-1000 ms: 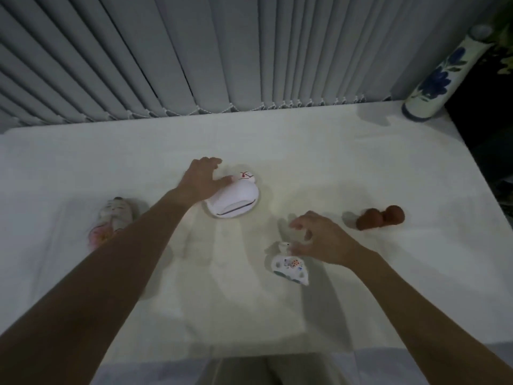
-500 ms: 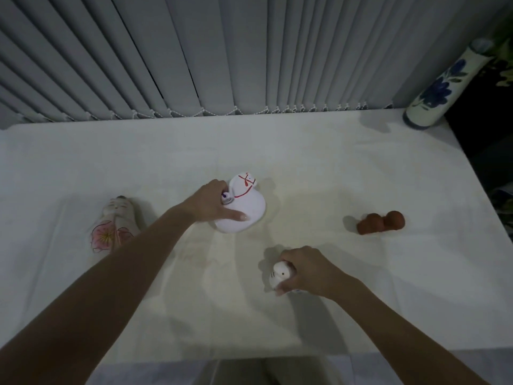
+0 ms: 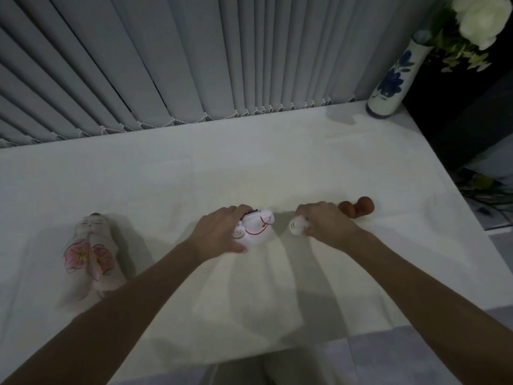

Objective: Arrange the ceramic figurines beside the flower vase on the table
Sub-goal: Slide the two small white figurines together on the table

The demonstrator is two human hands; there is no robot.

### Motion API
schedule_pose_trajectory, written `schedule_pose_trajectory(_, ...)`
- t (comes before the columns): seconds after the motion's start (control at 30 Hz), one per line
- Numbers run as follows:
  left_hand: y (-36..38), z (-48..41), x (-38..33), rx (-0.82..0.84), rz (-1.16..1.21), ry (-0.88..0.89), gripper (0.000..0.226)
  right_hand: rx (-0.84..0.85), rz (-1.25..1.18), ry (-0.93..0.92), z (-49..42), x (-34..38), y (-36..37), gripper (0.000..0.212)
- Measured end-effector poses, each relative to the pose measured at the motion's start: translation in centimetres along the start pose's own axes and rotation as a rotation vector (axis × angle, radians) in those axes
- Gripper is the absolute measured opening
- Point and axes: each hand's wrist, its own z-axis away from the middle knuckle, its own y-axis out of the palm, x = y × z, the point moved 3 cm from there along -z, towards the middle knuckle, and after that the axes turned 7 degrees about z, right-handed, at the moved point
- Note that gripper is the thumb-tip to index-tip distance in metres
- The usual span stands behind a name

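My left hand (image 3: 219, 232) grips a large white figurine with red lines (image 3: 256, 229) at the middle of the white table (image 3: 249, 168). My right hand (image 3: 323, 222) is closed on a small white figurine (image 3: 297, 225), mostly hidden by my fingers. A brown figurine (image 3: 358, 207) lies just right of my right hand. At the left lies a pale doll figurine with a pink flower (image 3: 90, 254). The white vase with blue flowers (image 3: 392, 79) stands at the table's far right corner, well away from both hands.
Grey vertical blinds (image 3: 194, 59) run along the table's back edge. A white flower (image 3: 480, 18) with green leaves rises from the vase. Past the table's right edge the space is dark, with some plants low down. The table's front edge is near my body.
Both hands closed on their figurines and lifted them; the right hand carried the small figurine up and right, close to the brown figurine. The view tilted up, showing the flower.
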Motion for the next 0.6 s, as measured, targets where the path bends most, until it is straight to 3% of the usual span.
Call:
schedule_pose_trajectory(0.17,0.9,-0.8,-2.2,-0.027,-0.063,0.068,0.073,-0.011,0.070,0.089,-0.6,-1.4,-0.8,0.030)
schedule_pose_trajectory(0.6,1.8,-1.9,-3.0,-0.017,-0.145,0.102,0.079,-0.002,0.107,0.032,-1.1,-2.2,0.2,0.028)
